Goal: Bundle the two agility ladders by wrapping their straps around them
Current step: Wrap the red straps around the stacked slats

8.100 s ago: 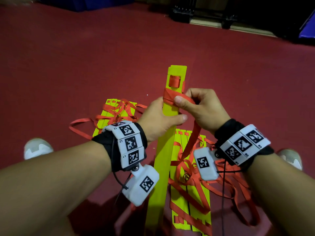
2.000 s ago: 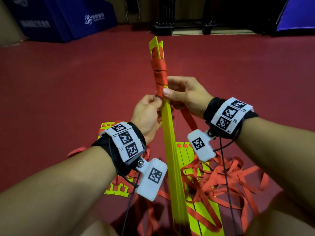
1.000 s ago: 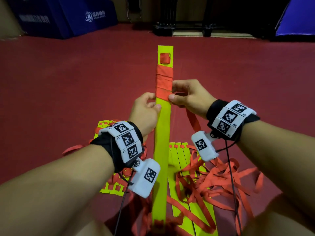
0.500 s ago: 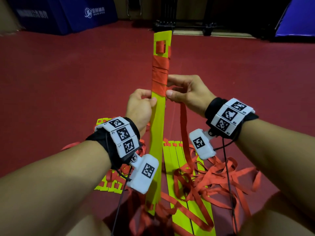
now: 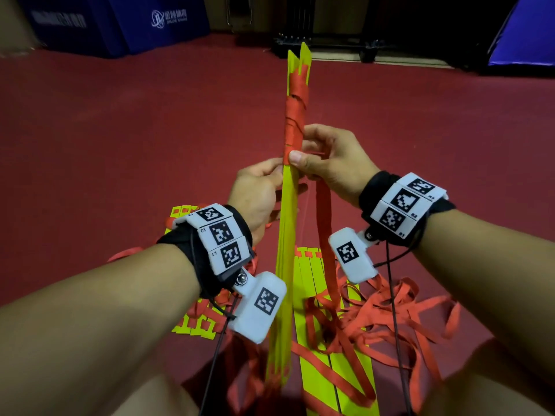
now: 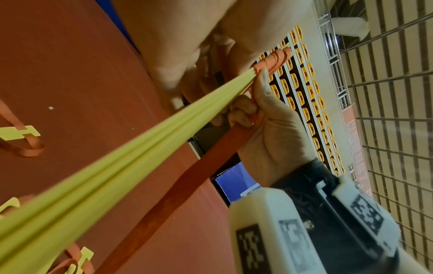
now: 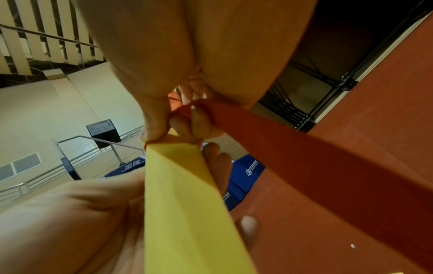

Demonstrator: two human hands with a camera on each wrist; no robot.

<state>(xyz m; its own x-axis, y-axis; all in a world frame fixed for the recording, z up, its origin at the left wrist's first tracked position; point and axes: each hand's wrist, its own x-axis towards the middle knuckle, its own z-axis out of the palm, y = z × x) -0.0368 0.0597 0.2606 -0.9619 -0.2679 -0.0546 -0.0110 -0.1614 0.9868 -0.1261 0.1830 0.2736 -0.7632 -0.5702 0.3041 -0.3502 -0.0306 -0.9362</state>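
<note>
Rungs of the yellow ladder stack (image 5: 286,235) stand edge-on, long axis rising away from the person, top end toward blue mats (image 5: 120,22). Left hand (image 5: 255,196) grips the stack; right hand (image 5: 330,160) pinches the red strap (image 5: 326,235) against its wrapped end. Beyond, red floor (image 5: 120,130).

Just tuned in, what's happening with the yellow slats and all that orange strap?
A person is bundling an agility ladder. The left hand grips the upright stack of yellow rungs, while the right hand pinches the orange strap against it at the bottom edge of the wrapped turns. Only the top part is wrapped. Loose strap and a second ladder lie on the red floor.
</note>
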